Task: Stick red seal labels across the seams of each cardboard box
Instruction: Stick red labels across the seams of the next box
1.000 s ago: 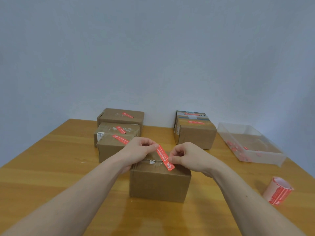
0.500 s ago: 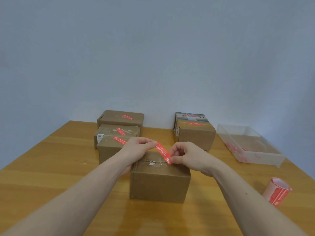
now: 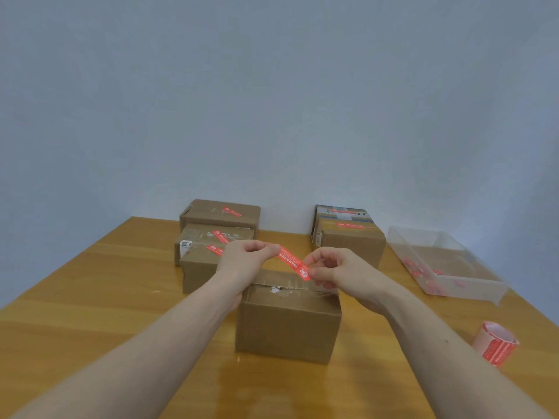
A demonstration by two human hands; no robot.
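Label (image 3: 292, 261) lifted off front box (image 3: 289, 323), pinched in both hands' grip, sealed boxes (image 3: 211, 255) behind, roll (image 3: 496, 343) right.

Six cardboard boxes stand on the desk (image 3: 90, 297): one near box (image 3: 287, 325) at the middle, three boxes (image 3: 211, 234) in a cluster behind it to the left, and two boxes (image 3: 348, 234) behind it to the right. Six red seal labels show: five stuck labels (image 3: 232, 212) on the far boxes, one apiece, and one loose label (image 3: 292, 261) above the near box. One roll of labels (image 3: 496, 343) lies right of it, one clear plastic tray (image 3: 484, 288) beyond. Two hands (image 3: 245, 261) show.
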